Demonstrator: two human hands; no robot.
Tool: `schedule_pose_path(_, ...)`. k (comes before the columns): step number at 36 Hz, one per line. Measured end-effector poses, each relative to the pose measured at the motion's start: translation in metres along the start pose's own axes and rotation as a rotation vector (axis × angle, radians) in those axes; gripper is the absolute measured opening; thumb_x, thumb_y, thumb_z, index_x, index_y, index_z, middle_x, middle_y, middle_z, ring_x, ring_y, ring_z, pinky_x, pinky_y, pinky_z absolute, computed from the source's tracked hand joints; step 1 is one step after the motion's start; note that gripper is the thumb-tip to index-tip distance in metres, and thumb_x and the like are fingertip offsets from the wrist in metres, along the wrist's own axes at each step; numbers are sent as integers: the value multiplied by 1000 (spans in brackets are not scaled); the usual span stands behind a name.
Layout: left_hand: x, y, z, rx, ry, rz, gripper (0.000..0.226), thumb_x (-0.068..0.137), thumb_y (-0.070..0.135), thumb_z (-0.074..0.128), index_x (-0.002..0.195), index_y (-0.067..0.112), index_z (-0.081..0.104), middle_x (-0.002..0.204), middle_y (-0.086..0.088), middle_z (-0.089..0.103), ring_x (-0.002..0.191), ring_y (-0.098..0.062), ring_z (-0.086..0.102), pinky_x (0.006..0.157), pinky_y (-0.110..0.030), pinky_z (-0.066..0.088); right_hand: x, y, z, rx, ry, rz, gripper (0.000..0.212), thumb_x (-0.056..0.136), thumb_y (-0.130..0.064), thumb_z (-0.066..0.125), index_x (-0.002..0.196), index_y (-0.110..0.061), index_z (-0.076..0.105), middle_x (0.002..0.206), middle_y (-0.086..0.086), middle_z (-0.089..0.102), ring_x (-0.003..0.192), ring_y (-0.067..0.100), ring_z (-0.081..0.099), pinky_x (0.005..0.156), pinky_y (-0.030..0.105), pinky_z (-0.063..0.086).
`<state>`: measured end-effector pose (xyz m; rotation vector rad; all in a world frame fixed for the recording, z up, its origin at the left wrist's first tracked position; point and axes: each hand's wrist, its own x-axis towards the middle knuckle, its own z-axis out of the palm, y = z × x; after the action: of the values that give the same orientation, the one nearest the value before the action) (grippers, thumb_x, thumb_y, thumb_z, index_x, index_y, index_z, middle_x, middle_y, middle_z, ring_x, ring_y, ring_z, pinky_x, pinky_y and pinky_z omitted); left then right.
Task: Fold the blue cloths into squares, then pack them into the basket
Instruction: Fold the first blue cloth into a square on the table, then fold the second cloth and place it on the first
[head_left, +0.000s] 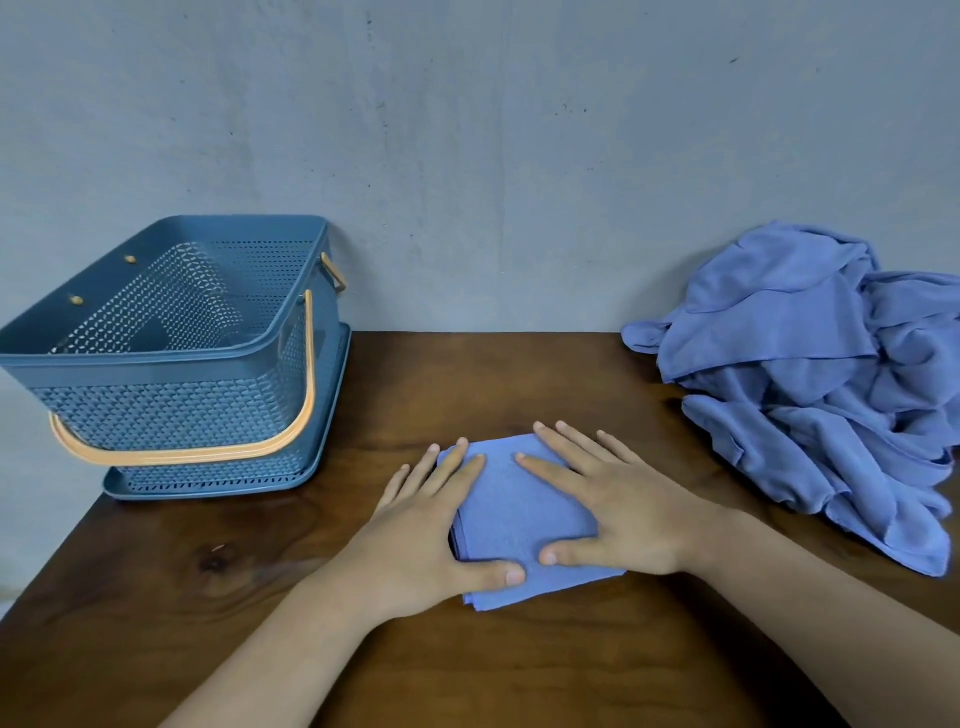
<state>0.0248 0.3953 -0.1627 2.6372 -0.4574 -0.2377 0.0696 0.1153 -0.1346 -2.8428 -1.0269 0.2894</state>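
Folded blue cloth: lower centre of frame, flat on the wooden worktop, roughly square, layered edges showing at its lower left corner. Left hand lies on its left side, right hand on its right side. Grip of both hands is fully open, fingers straight and spread, palms down pressing the cloth (nothing pinched or held).

Basket: left of frame, blue perforated plastic, orange handle folded down across its near side, well apart from the hands.

Pile of unfolded blue cloths: right of frame, against the grey wall.
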Motion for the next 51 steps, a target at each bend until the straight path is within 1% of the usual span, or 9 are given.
schedule_pose_path(3,1,-5,-1,-191,105,30,116,71,102,46,166,47,8,171,31,-10,155,9,-17,130,-32,-1,-7,-8,-2,47,161,-67,72,100,-77,41,164,-50,20,175,-21,-6,159,0,-13,132,45,8)
schedule_pose_path(5,4,-10,-5,-386,271,-11,90,89,86,46,164,43,25,172,26,13,156,10,5,131,-30,10,-5,-19,-2,87,218,-127,62,105,-67,43,162,-49,30,175,-18,8,160,1,-4,131,42,12)
schedule_pose_path(8,8,-21,-13,-480,496,-114,52,108,50,46,157,34,41,161,19,40,149,7,32,128,-34,26,3,-40,0,49,80,-114,70,100,-78,39,161,-59,11,176,-15,-7,160,8,-19,132,40,-1)
schedule_pose_path(13,5,-26,-17,-603,546,-189,38,113,35,41,151,33,46,150,16,53,138,7,45,118,-25,33,7,-58,15,-57,-11,-54,86,89,-94,29,157,-63,-12,172,-12,-27,156,22,-35,128,54,-16)
schedule_pose_path(17,5,-26,-18,-633,613,-211,34,113,29,40,147,34,47,142,19,56,132,14,45,103,-8,32,15,-60,20,-45,1,-19,90,87,-96,30,158,-61,-14,172,-13,-28,156,22,-34,127,57,-15)
schedule_pose_path(23,13,-26,-17,-682,714,-239,30,112,19,40,137,33,50,138,12,59,129,12,48,97,1,31,66,-58,12,-28,14,65,95,84,-98,26,160,-57,-13,174,-9,-23,158,26,-28,127,60,-13)
schedule_pose_path(30,14,-30,-15,-709,769,-269,31,112,15,41,136,32,51,138,10,59,130,8,50,106,-7,35,161,-48,2,-40,27,115,101,81,-100,21,164,-50,-8,176,-4,-14,161,33,-17,126,64,-8)
schedule_pose_path(34,15,-32,-13,-681,799,-299,35,111,16,43,143,31,50,142,14,53,135,1,46,115,-22,33,207,-47,-6,-55,30,112,98,83,-98,20,165,-50,-6,176,-2,-13,161,35,-14,125,65,-7)
schedule_pose_path(51,20,-36,-14,-680,751,-351,43,110,17,44,148,37,46,145,18,44,137,4,38,114,-20,26,310,-45,-26,-72,30,80,101,79,-100,15,165,-50,-3,177,-1,-11,161,38,-10,124,69,-4)
